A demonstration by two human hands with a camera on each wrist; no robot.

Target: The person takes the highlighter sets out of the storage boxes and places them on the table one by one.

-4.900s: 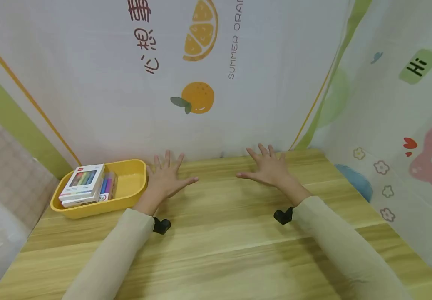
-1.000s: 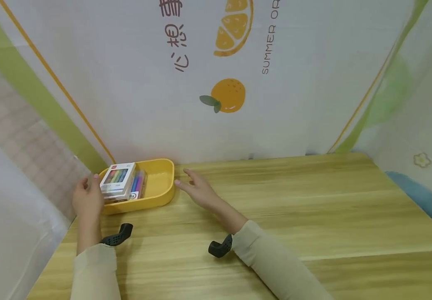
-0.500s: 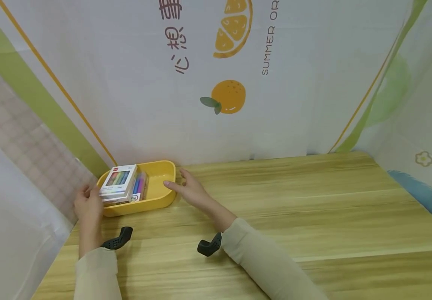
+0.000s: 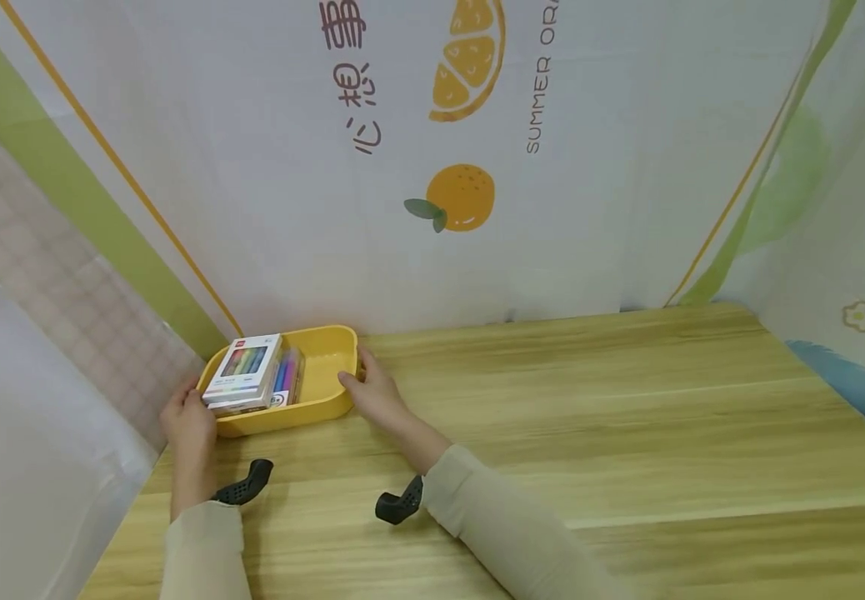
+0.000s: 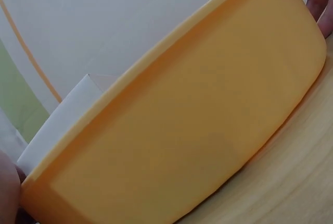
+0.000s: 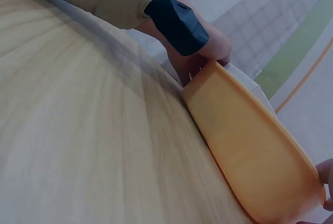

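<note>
A yellow tray (image 4: 320, 392) sits at the lower left of the head view, on a wooden table (image 4: 590, 417) near its left edge. The left hand (image 4: 188, 421) grips the tray's left end and the right hand (image 4: 372, 392) its right end, fingers curled on the rim. Marker boxes (image 4: 243, 371) are stacked inside, above the rim; a tilted lift could likely slide them out.

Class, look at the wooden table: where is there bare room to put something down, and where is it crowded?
The table is bare from the right hand across to the curtain on the right, and along its near edge. The far left corner is crowded: the yellow tray with its boxes sits there, the left hand and right hand gripping its ends.
</note>
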